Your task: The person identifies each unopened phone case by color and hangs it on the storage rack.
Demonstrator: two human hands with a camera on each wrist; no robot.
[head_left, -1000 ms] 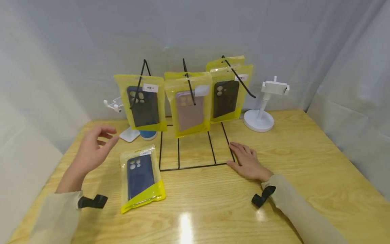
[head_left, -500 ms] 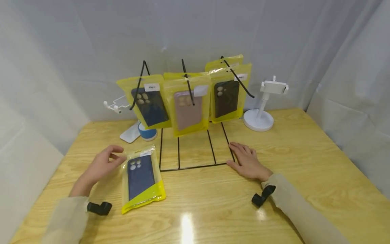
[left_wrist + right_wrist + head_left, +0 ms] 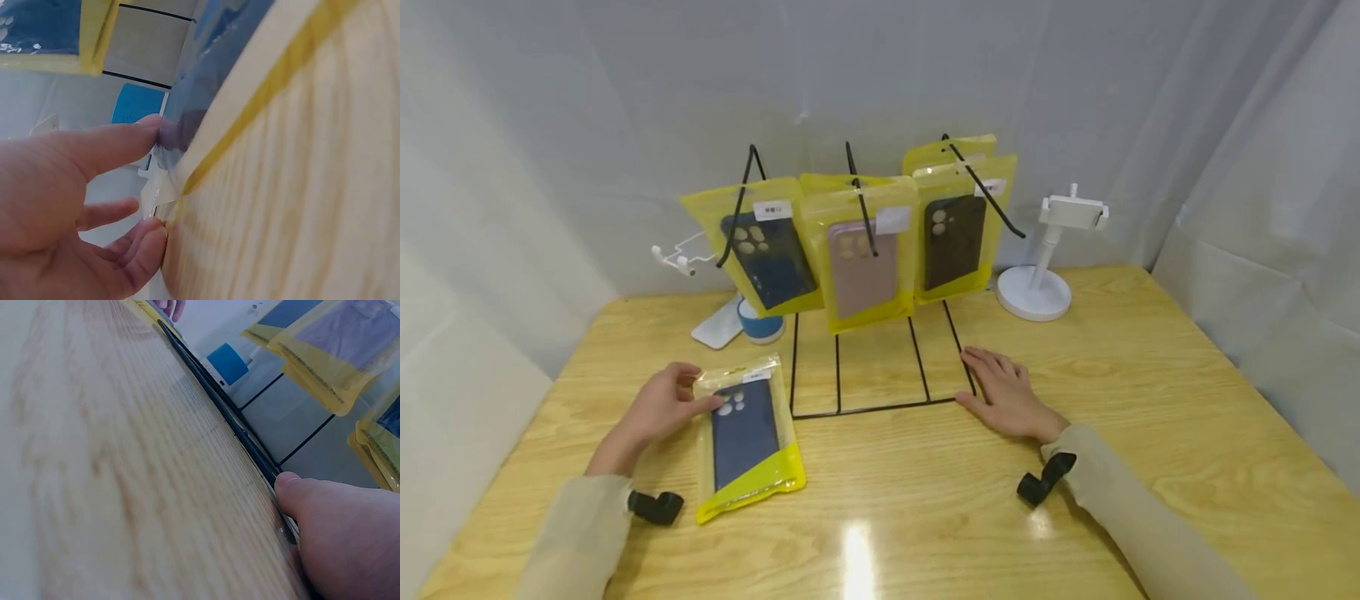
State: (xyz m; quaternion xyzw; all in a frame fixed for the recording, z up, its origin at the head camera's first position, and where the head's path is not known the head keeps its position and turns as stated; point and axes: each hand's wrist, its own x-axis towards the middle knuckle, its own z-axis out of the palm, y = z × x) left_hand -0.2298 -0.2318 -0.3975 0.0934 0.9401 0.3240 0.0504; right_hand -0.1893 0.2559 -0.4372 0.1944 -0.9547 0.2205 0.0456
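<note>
A yellow packet (image 3: 747, 437) with a dark blue phone case inside lies flat on the wooden table (image 3: 1150, 375), left of centre. My left hand (image 3: 661, 408) is at its top left corner. The left wrist view shows the thumb on top of the packet (image 3: 200, 87) and the fingers (image 3: 140, 247) curled at its edge, pinching it. My right hand (image 3: 1009, 398) lies flat, fingers straight, on the front right corner of the black wire rack's base (image 3: 880, 407). The right wrist view shows that hand (image 3: 350, 531) touching the base wire (image 3: 250, 447).
Three hooks on the rack hold yellow packets: blue case (image 3: 767, 254), pink case (image 3: 861, 262), dark case (image 3: 955, 237), with more behind. A white phone stand (image 3: 1048, 250) is at the back right. A blue and white round object (image 3: 758, 321) sits behind the rack's left side.
My left hand dropped from mid-air to the lying packet's top left corner and took hold of it. The left hanging packet swung and now hangs tilted. The right hand stayed put.
</note>
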